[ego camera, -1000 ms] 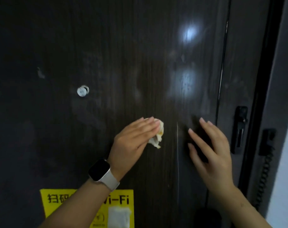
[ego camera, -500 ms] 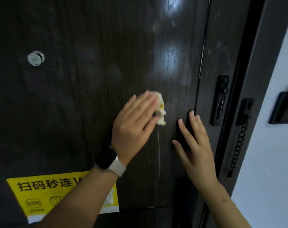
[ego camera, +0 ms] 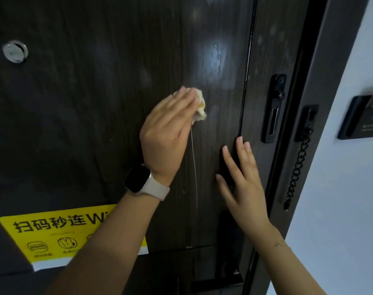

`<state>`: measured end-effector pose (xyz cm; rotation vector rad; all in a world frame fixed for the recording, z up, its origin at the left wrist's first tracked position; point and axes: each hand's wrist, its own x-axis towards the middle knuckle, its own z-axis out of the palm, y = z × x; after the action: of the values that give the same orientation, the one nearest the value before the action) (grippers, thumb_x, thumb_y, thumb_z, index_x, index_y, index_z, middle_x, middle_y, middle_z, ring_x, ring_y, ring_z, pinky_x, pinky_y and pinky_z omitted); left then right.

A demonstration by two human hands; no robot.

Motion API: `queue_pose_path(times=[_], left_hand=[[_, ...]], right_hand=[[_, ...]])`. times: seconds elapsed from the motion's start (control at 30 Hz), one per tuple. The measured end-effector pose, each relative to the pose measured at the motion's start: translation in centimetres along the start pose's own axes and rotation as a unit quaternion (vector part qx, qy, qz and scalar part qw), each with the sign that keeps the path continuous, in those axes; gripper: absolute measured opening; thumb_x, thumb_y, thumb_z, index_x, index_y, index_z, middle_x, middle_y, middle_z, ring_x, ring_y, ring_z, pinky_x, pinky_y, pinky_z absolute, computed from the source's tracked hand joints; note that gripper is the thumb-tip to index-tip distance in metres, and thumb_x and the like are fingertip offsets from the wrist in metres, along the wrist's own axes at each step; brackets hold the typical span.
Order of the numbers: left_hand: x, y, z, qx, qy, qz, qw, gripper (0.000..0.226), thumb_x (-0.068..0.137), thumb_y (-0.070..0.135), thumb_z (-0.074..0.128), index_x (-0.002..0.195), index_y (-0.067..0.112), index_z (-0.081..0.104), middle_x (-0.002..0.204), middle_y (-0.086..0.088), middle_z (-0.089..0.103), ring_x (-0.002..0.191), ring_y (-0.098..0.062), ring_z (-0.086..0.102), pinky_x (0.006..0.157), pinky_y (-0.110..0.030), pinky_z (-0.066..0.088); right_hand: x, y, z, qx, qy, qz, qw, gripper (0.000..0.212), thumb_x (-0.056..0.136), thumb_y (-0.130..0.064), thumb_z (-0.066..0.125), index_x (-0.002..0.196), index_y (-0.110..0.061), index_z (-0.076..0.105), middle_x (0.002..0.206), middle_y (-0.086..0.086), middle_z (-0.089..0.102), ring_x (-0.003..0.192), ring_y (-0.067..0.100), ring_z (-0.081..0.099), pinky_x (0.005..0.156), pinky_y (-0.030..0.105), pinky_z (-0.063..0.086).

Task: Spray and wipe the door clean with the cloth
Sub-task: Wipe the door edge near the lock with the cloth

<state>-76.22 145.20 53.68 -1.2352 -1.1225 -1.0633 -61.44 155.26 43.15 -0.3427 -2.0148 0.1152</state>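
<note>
The left hand (ego camera: 167,126) presses the cloth (ego camera: 199,105) flat-fingered on the dark door (ego camera: 96,103), while the right hand (ego camera: 244,184) rests spread beside it.

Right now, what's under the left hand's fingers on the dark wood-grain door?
A crumpled pale yellow-white cloth, pressed by the left hand with straight fingers against the dark wood-grain door. Only its right edge shows beyond the fingertips; the rest, and the door surface beneath, are covered.

Dim, perhaps overhead glare on door (ego camera: 117,103)
</note>
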Motion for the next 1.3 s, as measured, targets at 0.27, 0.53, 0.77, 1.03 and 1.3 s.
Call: queue_pose_path(times=[0.27,0.53,0.77,1.03,1.3], left_hand=[[-15.4,4.7,-1.2,-0.033,-0.137,-0.066,0.988,0.045,0.076,-0.011,0.078,0.117,0.006,0.068,0.127,-0.004,0.064,0.121,-0.016,0.061,0.102,-0.039,0.049],[-0.6,1.8,1.0,-0.014,0.034,-0.069,0.997,0.025,0.090,0.000,0.066,0.115,0.003,0.068,0.120,-0.010,0.069,0.118,-0.022,0.063,0.104,-0.040,0.049],[-9.2,3.2,0.0,-0.012,-0.015,-0.079,0.997,0.023,0.089,-0.002,0.069,0.112,-0.001,0.069,0.121,-0.011,0.066,0.121,-0.019,0.061,0.105,-0.036,0.046],[-9.7,4.0,0.1,-0.034,-0.037,-0.079,0.996,0.025,0.090,0.001,0.068,0.114,0.003,0.066,0.120,-0.008,0.067,0.115,-0.022,0.065,0.101,-0.039,0.050],[-2.6,2.3,1.6,-0.014,0.030,-0.082,0.996,0.021,0.090,0.000,0.068,0.111,0.000,0.070,0.117,-0.011,0.069,0.116,-0.021,0.064,0.101,-0.037,0.050]], right_hand=[[-0.3,0.8,-0.2,0.010,-0.010,-0.021,1.000,0.064,0.093,-0.016,0.063,0.150,-0.011,0.035,0.164,0.009,0.013,0.152,0.025,0.008,0.123,0.044,0.018],[-0.4,1.1,-0.8,0.009,-0.032,-0.022,0.999,0.063,0.094,-0.017,0.062,0.150,-0.013,0.035,0.164,0.007,0.015,0.152,0.022,0.008,0.123,0.038,0.018],[-0.9,0.9,0.1,0.030,-0.030,-0.004,0.999,0.066,0.094,-0.023,0.061,0.152,-0.014,0.032,0.164,0.007,0.011,0.152,0.023,0.004,0.121,0.052,0.020],[-0.9,1.1,0.2,0.036,-0.029,-0.011,0.999,0.065,0.094,-0.023,0.060,0.152,-0.013,0.031,0.164,0.005,0.007,0.152,0.023,0.003,0.122,0.049,0.016],[-0.9,0.9,0.1,0.054,-0.024,-0.003,0.998,0.061,0.096,-0.018,0.058,0.151,-0.013,0.033,0.164,0.006,0.011,0.152,0.023,0.004,0.124,0.043,0.011]])
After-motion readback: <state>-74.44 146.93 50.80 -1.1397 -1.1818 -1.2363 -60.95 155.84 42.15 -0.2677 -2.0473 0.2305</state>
